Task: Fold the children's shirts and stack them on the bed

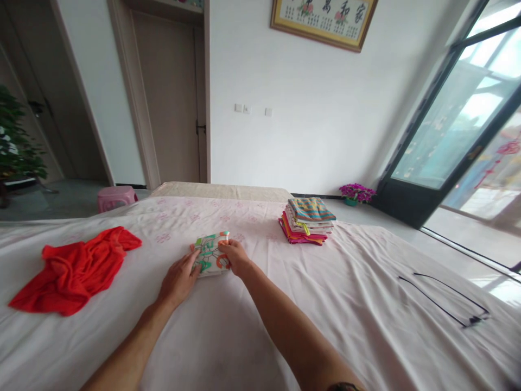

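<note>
A small folded cloth (pixel 211 252), white with green and orange print, lies on the bed sheet in front of me. My left hand (pixel 178 281) holds its left edge, the fingers at the side and the thumb near the front corner. On the opposite side, my right hand (pixel 236 257) pinches the right edge, with fingertips on top. To the left lies a crumpled red cloth (pixel 83 271), spread loosely. A neat stack of folded cloths (pixel 307 225) stands to the right, a blue-and-yellow striped one uppermost and pink and red ones below.
Black-framed glasses (pixel 474 317) rest with arms extended on the pale sheet (pixel 345 320) at the right. Beyond the bed are a pink stool (pixel 117 199), a pot of purple flowers (pixel 356 193), a leafy plant (pixel 16 141) and a glass door (pixel 451 125).
</note>
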Tool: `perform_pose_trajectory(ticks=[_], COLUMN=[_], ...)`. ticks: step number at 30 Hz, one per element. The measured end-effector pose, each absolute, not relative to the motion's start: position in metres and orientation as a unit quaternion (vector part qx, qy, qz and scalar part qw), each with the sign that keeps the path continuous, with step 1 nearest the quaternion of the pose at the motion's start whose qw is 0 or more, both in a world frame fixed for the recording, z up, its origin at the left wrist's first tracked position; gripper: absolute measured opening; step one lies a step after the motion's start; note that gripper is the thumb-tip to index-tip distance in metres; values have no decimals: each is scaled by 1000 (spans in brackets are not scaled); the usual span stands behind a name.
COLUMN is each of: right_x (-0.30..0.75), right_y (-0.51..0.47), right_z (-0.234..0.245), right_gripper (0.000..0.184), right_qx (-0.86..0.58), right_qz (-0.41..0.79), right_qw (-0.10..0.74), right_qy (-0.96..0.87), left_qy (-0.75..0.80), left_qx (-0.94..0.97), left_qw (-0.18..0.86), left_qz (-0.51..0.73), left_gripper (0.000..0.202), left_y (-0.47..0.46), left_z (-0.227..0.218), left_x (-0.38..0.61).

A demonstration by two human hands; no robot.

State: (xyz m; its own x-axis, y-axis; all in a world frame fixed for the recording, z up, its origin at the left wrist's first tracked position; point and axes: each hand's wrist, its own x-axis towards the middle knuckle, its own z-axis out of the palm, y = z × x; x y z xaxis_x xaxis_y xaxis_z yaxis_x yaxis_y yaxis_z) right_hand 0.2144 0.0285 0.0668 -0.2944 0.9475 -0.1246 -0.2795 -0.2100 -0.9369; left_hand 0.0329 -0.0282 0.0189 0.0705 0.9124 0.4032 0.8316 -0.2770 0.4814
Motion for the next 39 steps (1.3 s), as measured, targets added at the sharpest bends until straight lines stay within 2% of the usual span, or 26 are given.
perform_pose_trajectory(ticks=[3, 7, 15, 21, 26, 31, 35, 39], right_x=[236, 265, 261, 259, 291, 340, 386, 440], right_y=[35, 40, 44, 41, 37, 50, 88, 130], right_z=[71, 71, 66, 69, 93, 144, 200, 233], right_gripper=[8, 9, 15, 20, 22, 19, 18, 13], right_qx=[-404, -453, -458, -449, -416, -399, -381, -403], right_qz=[677, 713, 760, 762, 747, 705, 614, 427], right_qw=[479, 416, 343, 354, 401, 469, 595, 745], right_qy=[-386, -336, -309, -305, -330, -352, -351, -316], left_qy=[571, 572, 591, 599, 602, 607, 607, 609], left_qx=[716, 679, 655, 619, 600, 604, 611, 606], left_qw=[121, 165, 179, 221, 265, 271, 262, 267], left_qz=[383, 429, 436, 458, 456, 441, 436, 437], left_gripper=[49, 49, 43, 41, 43, 46, 45, 45], left_y=[-30, -28, -25, -24, -23, -21, -18, -15], left_z=[21, 22, 22, 19, 15, 11, 3, -3], left_x=[33, 33, 30, 24, 21, 19, 15, 12])
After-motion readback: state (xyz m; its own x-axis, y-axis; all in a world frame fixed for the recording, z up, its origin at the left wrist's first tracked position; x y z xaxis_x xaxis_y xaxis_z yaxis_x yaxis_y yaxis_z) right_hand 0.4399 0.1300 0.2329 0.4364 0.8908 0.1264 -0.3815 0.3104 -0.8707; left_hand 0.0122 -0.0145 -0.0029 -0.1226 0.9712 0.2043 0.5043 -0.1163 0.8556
